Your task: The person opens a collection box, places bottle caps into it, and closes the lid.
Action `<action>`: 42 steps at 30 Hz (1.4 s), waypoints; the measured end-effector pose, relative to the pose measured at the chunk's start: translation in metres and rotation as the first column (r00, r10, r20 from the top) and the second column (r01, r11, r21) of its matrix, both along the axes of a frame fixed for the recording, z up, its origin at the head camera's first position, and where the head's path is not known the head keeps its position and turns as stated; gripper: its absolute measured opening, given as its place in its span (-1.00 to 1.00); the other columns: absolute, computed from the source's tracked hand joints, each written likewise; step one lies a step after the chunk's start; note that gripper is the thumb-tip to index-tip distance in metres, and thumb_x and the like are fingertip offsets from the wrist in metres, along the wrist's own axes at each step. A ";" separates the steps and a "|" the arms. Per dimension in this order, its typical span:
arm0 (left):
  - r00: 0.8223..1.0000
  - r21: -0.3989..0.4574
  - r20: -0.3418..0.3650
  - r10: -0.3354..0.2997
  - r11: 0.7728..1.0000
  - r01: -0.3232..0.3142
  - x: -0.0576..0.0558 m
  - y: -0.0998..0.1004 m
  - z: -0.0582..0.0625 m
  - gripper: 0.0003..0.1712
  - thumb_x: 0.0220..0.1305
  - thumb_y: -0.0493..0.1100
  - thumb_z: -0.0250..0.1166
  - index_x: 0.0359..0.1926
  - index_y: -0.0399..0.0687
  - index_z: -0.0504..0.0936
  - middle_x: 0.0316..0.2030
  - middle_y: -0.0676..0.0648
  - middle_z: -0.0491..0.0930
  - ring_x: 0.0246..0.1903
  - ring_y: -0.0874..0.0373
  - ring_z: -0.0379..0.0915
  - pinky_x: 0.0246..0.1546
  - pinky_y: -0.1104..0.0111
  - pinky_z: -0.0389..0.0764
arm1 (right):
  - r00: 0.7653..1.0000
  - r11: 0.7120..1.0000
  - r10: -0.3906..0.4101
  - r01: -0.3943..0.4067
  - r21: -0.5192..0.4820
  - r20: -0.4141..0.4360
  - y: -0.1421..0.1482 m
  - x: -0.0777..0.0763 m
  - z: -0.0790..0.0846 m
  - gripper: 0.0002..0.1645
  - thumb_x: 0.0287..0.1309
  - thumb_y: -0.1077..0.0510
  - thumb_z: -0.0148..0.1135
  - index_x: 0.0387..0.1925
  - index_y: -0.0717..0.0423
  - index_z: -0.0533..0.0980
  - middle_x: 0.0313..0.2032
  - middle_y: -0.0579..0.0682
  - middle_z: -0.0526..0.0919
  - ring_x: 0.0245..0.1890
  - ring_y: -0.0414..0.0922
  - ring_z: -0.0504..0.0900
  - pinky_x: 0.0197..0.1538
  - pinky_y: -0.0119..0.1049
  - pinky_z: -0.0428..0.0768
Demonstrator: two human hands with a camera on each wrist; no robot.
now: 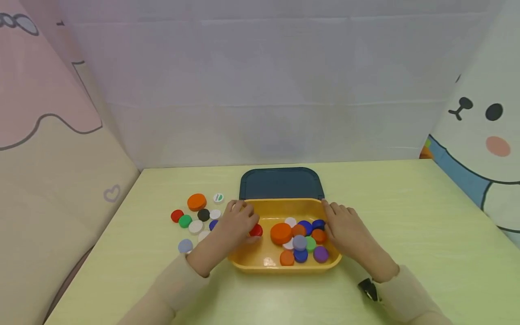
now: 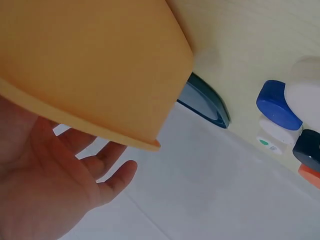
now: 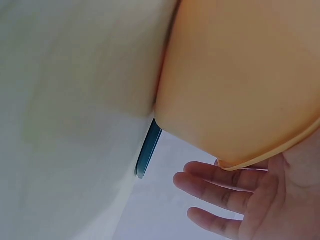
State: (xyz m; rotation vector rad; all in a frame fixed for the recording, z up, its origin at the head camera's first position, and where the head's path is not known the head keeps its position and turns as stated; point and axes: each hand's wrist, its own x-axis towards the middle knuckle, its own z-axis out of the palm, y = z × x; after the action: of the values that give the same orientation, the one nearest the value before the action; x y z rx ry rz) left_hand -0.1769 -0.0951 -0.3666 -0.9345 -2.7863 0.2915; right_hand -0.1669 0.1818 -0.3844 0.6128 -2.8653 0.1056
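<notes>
Red cap (image 1: 256, 230) shows right by the thumb of the left hand (image 1: 237, 223), inside the left end of the box (image 1: 262, 255). From my seat I cannot tell whether finger and thumb pinch it or merely hang beside it (the left wrist view gives me little but the box's outer wall and some loosely bent fingers). What counts most, in my judgement, is that the cap lies to the right of the left knuckles, with that hand much the nearer. It is round, so I have no long axis to match there; the box's own runs left to right, one hand at each end.

Right hand (image 1: 345, 230) rests at the right end, by the far corner, its fingers relaxed and grasping no cap that I can see; the navy cap (image 1: 318, 224) is just beside it. Between the hands, the big orange cap (image 1: 281, 234) lies right of the red one, and others crowd the right half, the purple cap (image 1: 321, 254) near the near right corner. Past the far rim I see the lid (image 1: 280, 184) flat on the table (image 1: 406, 216). Left of the box, loose caps include the black cap (image 1: 204, 214) and the green cap (image 1: 185, 221).
</notes>
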 end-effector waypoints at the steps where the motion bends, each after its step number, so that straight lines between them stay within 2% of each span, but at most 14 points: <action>1: 1.000 -0.022 -0.001 -0.004 1.000 0.004 0.000 0.001 -0.002 -0.56 0.02 0.25 0.27 -0.28 0.01 0.60 -0.21 -0.06 0.51 -0.07 -0.05 0.32 0.04 0.09 0.34 | 1.000 1.000 0.001 -0.001 -0.001 0.000 0.000 0.000 0.000 -0.37 0.13 0.15 0.10 0.18 0.41 0.25 -0.10 0.22 0.49 -0.15 0.09 0.47 0.00 0.01 0.43; 8: 1.000 -0.106 0.014 -0.023 0.994 0.024 0.001 0.005 -0.010 -0.56 -0.01 0.28 0.28 -0.27 0.07 0.64 -0.27 -0.04 0.49 -0.09 -0.05 0.29 0.06 0.07 0.26 | 1.000 1.000 -0.002 0.002 -0.007 0.005 -0.001 0.000 -0.001 -0.36 0.13 0.15 0.11 0.19 0.41 0.23 -0.10 0.22 0.49 -0.16 0.07 0.46 0.02 0.01 0.43; 14: 0.999 -0.109 0.034 -0.024 0.994 0.028 0.002 0.009 -0.012 -0.57 0.00 0.28 0.26 -0.29 0.09 0.64 -0.30 -0.03 0.48 -0.13 -0.03 0.28 0.05 0.08 0.25 | 1.000 1.000 -0.007 0.007 -0.005 0.012 -0.001 0.000 -0.001 -0.35 0.13 0.14 0.11 0.19 0.41 0.23 -0.10 0.21 0.48 -0.17 0.06 0.46 0.01 -0.01 0.44; 23: 1.000 -0.102 0.016 -0.019 0.995 0.020 0.004 0.009 -0.012 -0.53 -0.03 0.31 0.26 -0.29 0.06 0.63 -0.29 -0.03 0.49 -0.13 -0.02 0.29 0.02 0.12 0.26 | 1.000 1.000 -0.017 0.018 -0.003 0.025 -0.001 -0.001 -0.001 -0.35 0.14 0.14 0.10 0.19 0.41 0.23 -0.11 0.21 0.49 -0.17 0.06 0.46 0.00 -0.02 0.45; 29: 0.998 0.008 0.053 0.025 1.000 -0.026 0.009 -0.001 0.001 -0.56 -0.02 0.27 0.28 -0.32 0.05 0.61 -0.23 -0.04 0.49 -0.04 -0.04 0.30 0.11 0.06 0.25 | 1.000 1.000 -0.016 0.016 -0.010 0.026 0.000 -0.001 0.000 -0.35 0.14 0.14 0.10 0.19 0.41 0.22 -0.08 0.23 0.48 -0.14 0.08 0.46 0.02 0.00 0.44; 33: 0.996 0.118 0.054 0.068 0.990 -0.074 0.014 -0.016 0.012 -0.58 -0.04 0.22 0.33 -0.30 0.03 0.61 -0.19 -0.04 0.49 0.02 -0.06 0.30 0.15 0.01 0.22 | 1.000 1.000 -0.015 0.016 -0.017 0.027 0.000 -0.001 0.000 -0.36 0.14 0.15 0.09 0.19 0.42 0.22 -0.08 0.23 0.49 -0.13 0.09 0.47 0.03 0.01 0.44; 37: 0.997 0.221 -0.009 0.077 0.972 -0.073 0.018 -0.035 0.019 -0.60 -0.08 0.14 0.39 -0.30 0.00 0.61 -0.23 -0.04 0.48 -0.01 -0.07 0.31 0.11 0.02 0.25 | 0.999 1.000 -0.014 0.014 -0.019 0.030 0.000 -0.001 0.000 -0.36 0.14 0.15 0.09 0.19 0.42 0.22 -0.08 0.23 0.48 -0.13 0.09 0.47 0.02 0.01 0.44; 42: 0.989 0.322 -0.113 0.098 0.945 -0.057 0.019 -0.060 0.018 -0.69 -0.12 0.01 0.45 -0.38 -0.02 0.58 -0.32 -0.02 0.45 -0.10 -0.08 0.33 0.00 0.01 0.29 | 0.999 1.000 -0.016 0.017 -0.025 0.040 -0.001 -0.001 0.000 -0.36 0.14 0.15 0.09 0.20 0.42 0.22 -0.08 0.23 0.48 -0.15 0.08 0.46 0.00 -0.01 0.46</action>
State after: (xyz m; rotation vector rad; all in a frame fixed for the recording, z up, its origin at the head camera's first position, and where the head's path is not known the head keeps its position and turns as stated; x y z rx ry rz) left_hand -0.1581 -0.1553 -0.3483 -0.7040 -2.6469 -0.0865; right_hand -0.1675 0.1809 -0.3840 0.5892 -2.9025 0.1524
